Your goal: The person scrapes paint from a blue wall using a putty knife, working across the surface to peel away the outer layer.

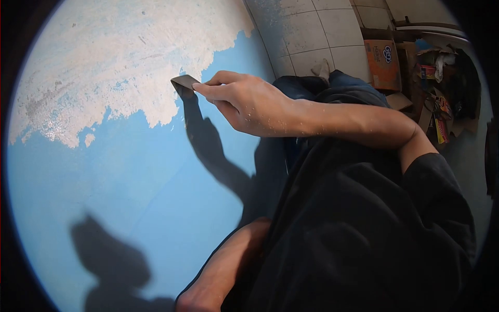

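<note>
My right hand (244,101) reaches across to the left, with its fingers pinched round a dark, flat scraper (185,81). The blade is at the wall (171,177), near the border between blue paint and a pale bared patch (130,57); whether its edge touches cannot be made out. Pale flecks dot the hand and forearm. My left forearm (223,268) shows at the bottom, but the left hand is hidden behind my dark shirt. Shadows of my arm and head fall on the blue paint.
Light floor tiles (322,28) lie beyond my legs, with one foot (322,70) on them. At upper right stand an orange cardboard box (382,65) and an open carton with mixed packets (442,106) and dark cloth or bags (465,83).
</note>
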